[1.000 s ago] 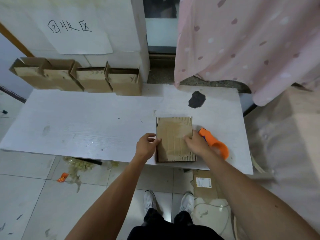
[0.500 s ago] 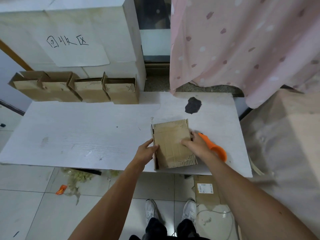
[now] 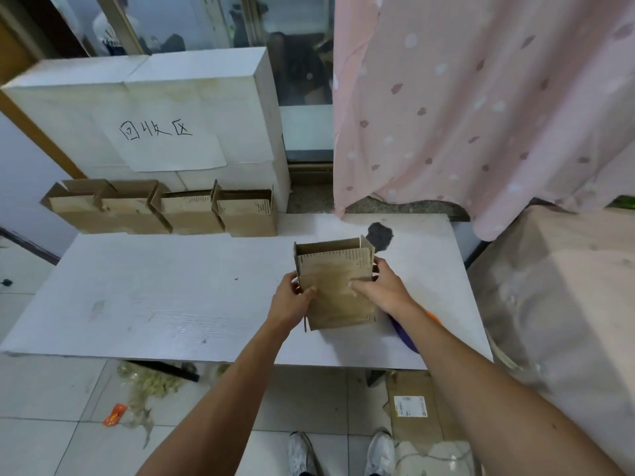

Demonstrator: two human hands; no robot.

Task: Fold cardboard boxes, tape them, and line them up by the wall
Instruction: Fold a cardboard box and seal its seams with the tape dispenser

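Both my hands are on the box (image 3: 335, 286), over the near-right part of the white table (image 3: 137, 297). My left hand (image 3: 291, 300) grips the box's left edge, thumb curled onto the front face and fingers wrapped behind the side. My right hand (image 3: 383, 286) holds the right edge the same way, thumb pressed on the front face and fingers round the right side. The box is opened out, brown, with its open top pointing up and away from me and a short flap sticking up at the far right corner. I can't tell if the bottom edge touches the table.

A row of four boxes (image 3: 161, 207) stands at the table's far-left edge, side by side, tops open, against a big white block (image 3: 206, 91) with a paper sign (image 3: 165, 142) stuck on it. The held box is well apart from that row. A tape dispenser (image 3: 407, 333), orange and purple, lies on the table, mostly hidden under my right forearm. There is a dark stain (image 3: 379, 235) just behind the held box and a pink curtain (image 3: 481, 115) at the back right. On the floor lie flat cardboard with a label (image 3: 410, 407) and an orange wrapper (image 3: 115, 414).
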